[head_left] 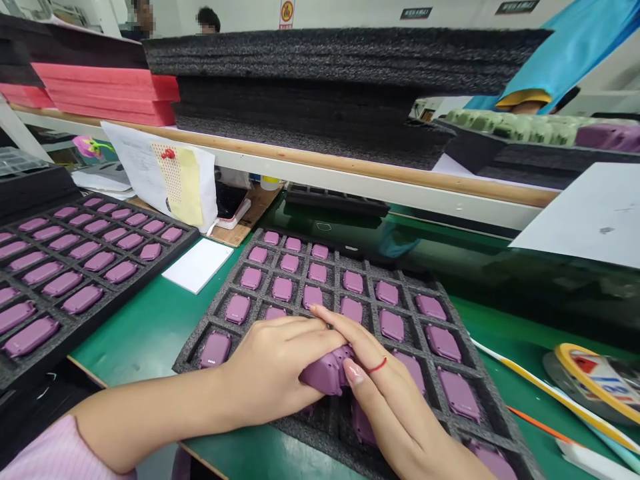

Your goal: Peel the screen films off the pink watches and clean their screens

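My left hand point(275, 363) is wrapped round a small purple plastic case point(321, 375), held above a black foam tray point(313, 437). From the other side my right hand point(395, 393) closes on it too, thumb against the case's edge and fingertips meeting the left fingers. The fingers hide part of what is held; more than one case may be stacked there. Similar purple cases point(391, 325) lie in the tray's square pockets around both hands. The right hand wears a thin red ring.
At left a second foam tray point(195, 235) holds more purple cases. Tape rolls point(600, 380) and thin sticks point(540, 427) lie at right. A shelf point(350, 175) crosses behind, bearing black foam sheets point(310, 100) and red foam point(110, 93). A white card point(197, 265) lies between the trays.
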A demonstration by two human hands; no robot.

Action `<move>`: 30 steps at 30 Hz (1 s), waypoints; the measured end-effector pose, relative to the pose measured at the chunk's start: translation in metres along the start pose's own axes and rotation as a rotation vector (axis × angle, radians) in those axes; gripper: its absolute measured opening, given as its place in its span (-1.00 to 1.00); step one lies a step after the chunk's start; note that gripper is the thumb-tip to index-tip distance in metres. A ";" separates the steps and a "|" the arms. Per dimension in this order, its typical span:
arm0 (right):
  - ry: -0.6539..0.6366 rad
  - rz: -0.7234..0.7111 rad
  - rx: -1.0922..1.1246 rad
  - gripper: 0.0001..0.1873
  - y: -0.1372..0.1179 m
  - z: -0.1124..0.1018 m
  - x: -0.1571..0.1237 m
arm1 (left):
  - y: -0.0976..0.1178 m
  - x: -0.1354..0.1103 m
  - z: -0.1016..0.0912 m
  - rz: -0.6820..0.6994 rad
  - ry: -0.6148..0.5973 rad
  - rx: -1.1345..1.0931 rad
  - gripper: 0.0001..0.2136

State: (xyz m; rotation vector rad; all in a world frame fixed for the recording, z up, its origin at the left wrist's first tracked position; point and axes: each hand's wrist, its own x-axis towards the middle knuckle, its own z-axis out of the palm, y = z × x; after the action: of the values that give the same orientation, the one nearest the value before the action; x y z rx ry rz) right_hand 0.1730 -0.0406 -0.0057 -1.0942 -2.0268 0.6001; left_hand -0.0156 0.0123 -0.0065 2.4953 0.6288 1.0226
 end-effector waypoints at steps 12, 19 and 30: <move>-0.019 0.103 0.112 -0.49 -0.003 0.002 -0.003 | -0.001 0.000 0.002 -0.007 -0.010 0.018 -0.61; -0.016 0.065 0.105 -0.43 0.003 0.004 -0.006 | -0.001 0.001 0.002 -0.012 -0.016 0.011 -0.61; -0.013 0.036 0.097 -0.41 0.006 0.006 -0.006 | 0.000 -0.001 0.001 -0.048 -0.038 0.004 -0.66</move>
State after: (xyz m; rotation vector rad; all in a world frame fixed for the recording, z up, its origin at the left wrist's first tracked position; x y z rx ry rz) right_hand 0.1734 -0.0429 -0.0153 -1.0740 -1.9713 0.7180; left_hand -0.0151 0.0117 -0.0074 2.4844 0.6766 0.9550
